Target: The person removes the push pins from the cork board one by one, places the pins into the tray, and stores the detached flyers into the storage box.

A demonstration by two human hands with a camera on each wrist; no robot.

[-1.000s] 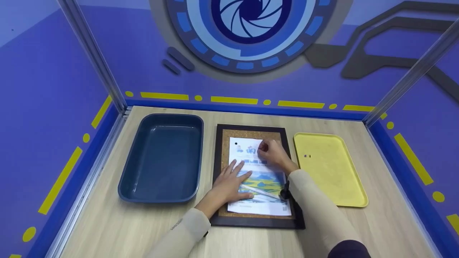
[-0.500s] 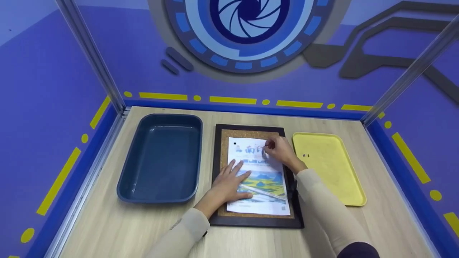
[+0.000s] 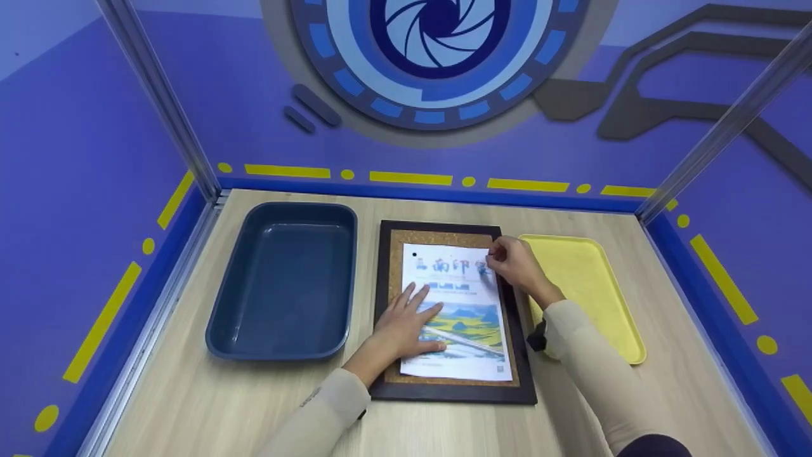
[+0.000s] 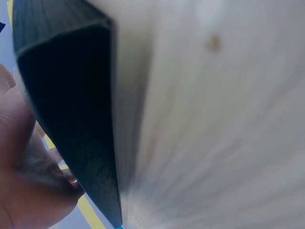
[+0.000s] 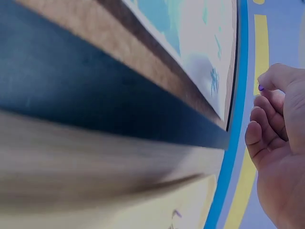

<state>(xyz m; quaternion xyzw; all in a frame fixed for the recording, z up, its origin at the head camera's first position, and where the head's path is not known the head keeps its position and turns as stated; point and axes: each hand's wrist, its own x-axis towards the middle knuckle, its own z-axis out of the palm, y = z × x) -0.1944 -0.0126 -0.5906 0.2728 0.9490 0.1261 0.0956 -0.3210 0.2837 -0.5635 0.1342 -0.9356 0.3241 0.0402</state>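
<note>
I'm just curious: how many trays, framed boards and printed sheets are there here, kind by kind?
Trays: 2 (deep dark-blue rectangular tray, shallow yellow rectangular tray)
Framed boards: 1 (dark-framed rectangular cork board)
Printed sheets: 1 (white rectangular sheet with a colour landscape)
Total: 4

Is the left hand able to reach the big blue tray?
Probably yes: only the dark frame and some table lie between the left hand and the blue tray, though that hand must first leave the paper.
</note>
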